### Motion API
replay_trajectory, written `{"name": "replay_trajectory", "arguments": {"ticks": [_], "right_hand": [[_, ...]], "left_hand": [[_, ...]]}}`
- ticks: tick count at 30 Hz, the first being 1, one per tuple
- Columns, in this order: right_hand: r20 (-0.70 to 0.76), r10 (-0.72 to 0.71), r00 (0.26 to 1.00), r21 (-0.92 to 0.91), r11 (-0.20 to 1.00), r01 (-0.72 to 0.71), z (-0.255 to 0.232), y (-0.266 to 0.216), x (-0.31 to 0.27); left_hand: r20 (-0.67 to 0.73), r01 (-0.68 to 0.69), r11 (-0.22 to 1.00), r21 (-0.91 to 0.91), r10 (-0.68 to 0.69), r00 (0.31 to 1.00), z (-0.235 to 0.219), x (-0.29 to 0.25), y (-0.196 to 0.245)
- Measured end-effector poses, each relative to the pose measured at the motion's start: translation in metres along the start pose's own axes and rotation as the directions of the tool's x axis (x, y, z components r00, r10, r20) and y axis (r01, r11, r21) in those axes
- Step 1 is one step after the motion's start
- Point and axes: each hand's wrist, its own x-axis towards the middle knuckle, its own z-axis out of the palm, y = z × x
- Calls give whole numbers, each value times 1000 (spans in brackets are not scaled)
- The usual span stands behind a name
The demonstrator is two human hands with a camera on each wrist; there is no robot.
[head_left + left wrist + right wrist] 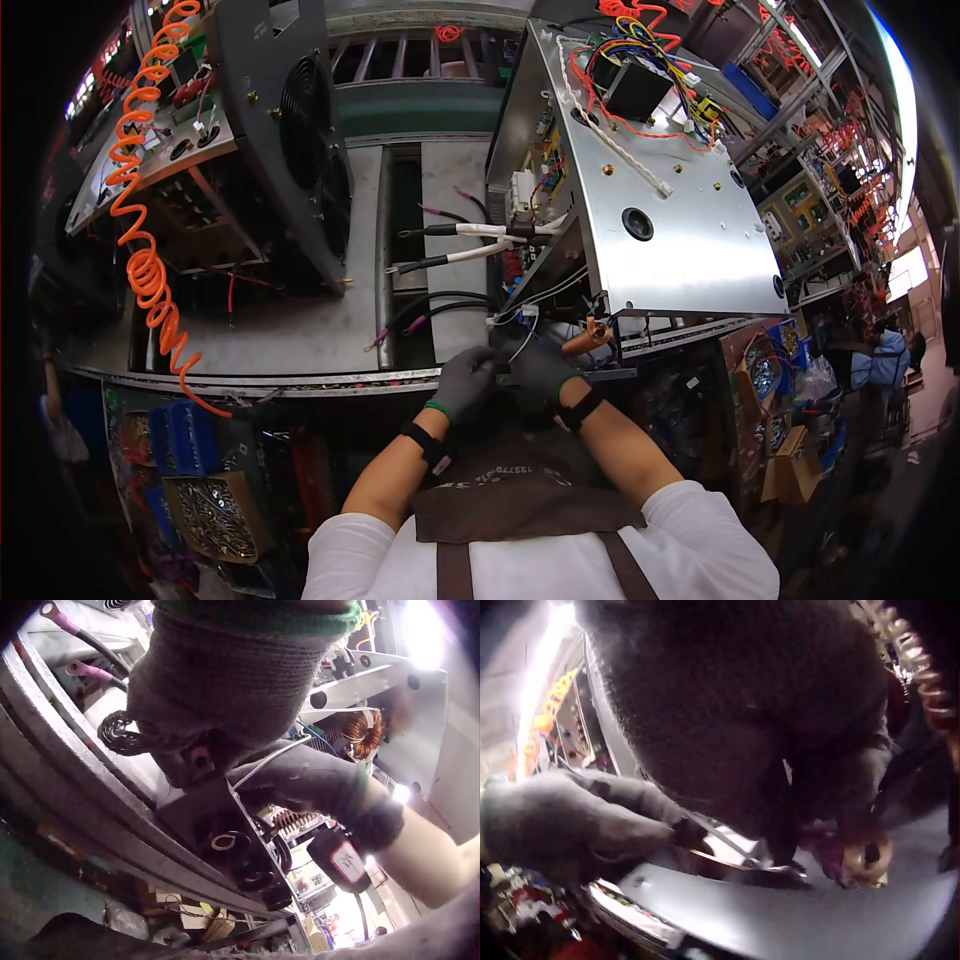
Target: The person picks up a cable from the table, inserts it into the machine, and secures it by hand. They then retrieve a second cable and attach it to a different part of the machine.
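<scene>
Both hands wear grey gloves and work close together at the bench's front edge, beside the lower corner of a silver metal chassis point(690, 250). In the left wrist view, my left hand point(232, 682) has its fingers by a small copper piece with a hole point(200, 756); I cannot tell what they hold. My right hand point(735, 705) curls its fingers at a cable's purple sleeve point(821, 844), with a copper ring lug point(868, 859) sticking out. My left hand's fingertips point(690, 832) meet a dark strip's end. A dark panel with round black grommets point(225, 840) lies below the hands.
Black cables with purple-sleeved lugs point(415, 322) and white cables point(470, 230) reach left from the chassis. A copper coil point(587, 338) sits right of the hands. At left stand a fan unit point(310, 120) and an orange coiled hose point(150, 280). Parts bins point(210, 515) hang below the bench.
</scene>
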Motion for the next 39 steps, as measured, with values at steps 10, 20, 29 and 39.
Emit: {"name": "replay_trajectory", "arguments": {"ticks": [10,20,29,39], "right_hand": [[-359,173,917,147,981,-128,42,21,-40],[-501,-173,848,58,971,232,25,5,-42],[-510,173,843,129,984,-124,66,43,-17],[-531,235,814,187,969,-158,70,41,-16]], "left_hand": [[-77,-110,993,52,114,990,2,-2,25],[-38,-364,885,290,390,920,37,5,42],[-484,-44,926,374,236,842,-83,-97,35],[-991,912,403,-77,69,-114,-281,-390,-40]]}}
